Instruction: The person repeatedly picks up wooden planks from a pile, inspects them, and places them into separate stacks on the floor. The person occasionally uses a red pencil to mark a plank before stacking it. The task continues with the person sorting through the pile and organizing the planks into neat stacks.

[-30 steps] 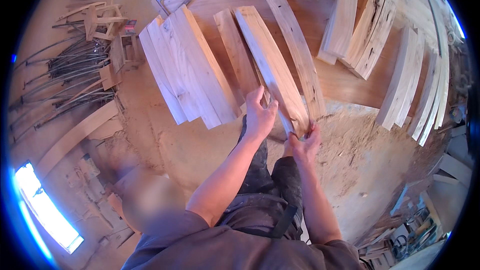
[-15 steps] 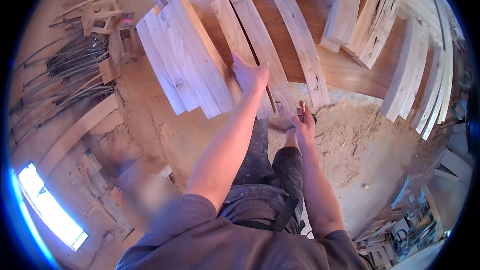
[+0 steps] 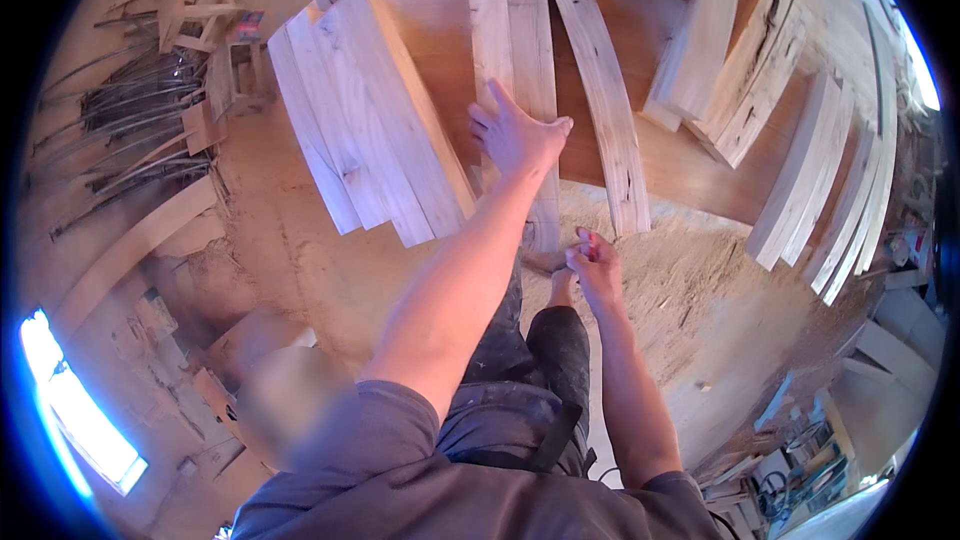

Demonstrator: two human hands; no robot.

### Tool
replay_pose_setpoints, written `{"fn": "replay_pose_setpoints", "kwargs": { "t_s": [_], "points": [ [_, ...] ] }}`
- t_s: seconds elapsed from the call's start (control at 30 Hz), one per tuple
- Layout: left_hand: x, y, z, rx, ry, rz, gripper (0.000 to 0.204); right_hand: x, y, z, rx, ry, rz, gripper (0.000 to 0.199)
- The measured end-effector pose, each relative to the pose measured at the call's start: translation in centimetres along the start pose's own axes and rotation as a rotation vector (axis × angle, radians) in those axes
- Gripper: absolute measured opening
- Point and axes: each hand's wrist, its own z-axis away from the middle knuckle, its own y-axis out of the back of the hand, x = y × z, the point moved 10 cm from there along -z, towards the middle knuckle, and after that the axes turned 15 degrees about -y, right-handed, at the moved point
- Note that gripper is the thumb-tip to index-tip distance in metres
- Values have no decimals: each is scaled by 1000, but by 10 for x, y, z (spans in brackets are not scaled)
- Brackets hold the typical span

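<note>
My left hand (image 3: 520, 138) lies across two pale wooden boards that are side by side on a brown wooden surface. Its fingers are spread over the left board (image 3: 490, 25), and its thumb reaches past the outer edge of the right board (image 3: 532, 45). The two boards touch along most of their visible length; part of them is hidden under my hand and forearm. My right hand (image 3: 597, 268) is closed in a pinch just off the near end of the right board; what it holds, if anything, I cannot make out.
Left of my hand is a stack of wide boards (image 3: 365, 130); to the right lies a single curved board (image 3: 602, 90). Further right are several thick curved pieces (image 3: 703, 40). Sawdust covers the floor (image 3: 680, 300). Offcuts and thin strips (image 3: 130, 130) are piled at far left.
The two boards under my left hand have come together, closing the dark gap between them, and lie straighter in view. My right hand has shifted slightly nearer and its fingers have curled more.
</note>
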Motion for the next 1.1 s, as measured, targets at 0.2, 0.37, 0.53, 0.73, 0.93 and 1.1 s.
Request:
{"fn": "replay_pose_setpoints", "kwargs": {
  "t_s": [0.2, 0.37, 0.53, 0.73, 0.93, 1.1],
  "points": [
    [6, 11, 0, -99, 80, 171, 123, 0, 43, 20, 108, -50, 51, 46],
    [5, 36, 37, -80, 11, 418, 128, 15, 51, 66, 91, -187, 60, 50],
    [10, 102, 79, -79, -28, 477, 129, 29, 65, 78, 57, -208, 65, 50],
    [-44, 196, 41, -1, -73, 177, 128, -9, 59, 79, 60, -166, 100, 49],
    [-122, 234, -24, 25, -292, -93, 125, -27, 28, 53, -31, -145, 157, 48],
    [-145, 210, -38, -32, -327, -163, 118, -85, -37, 45, -146, -127, 159, 46]
  ]
}}
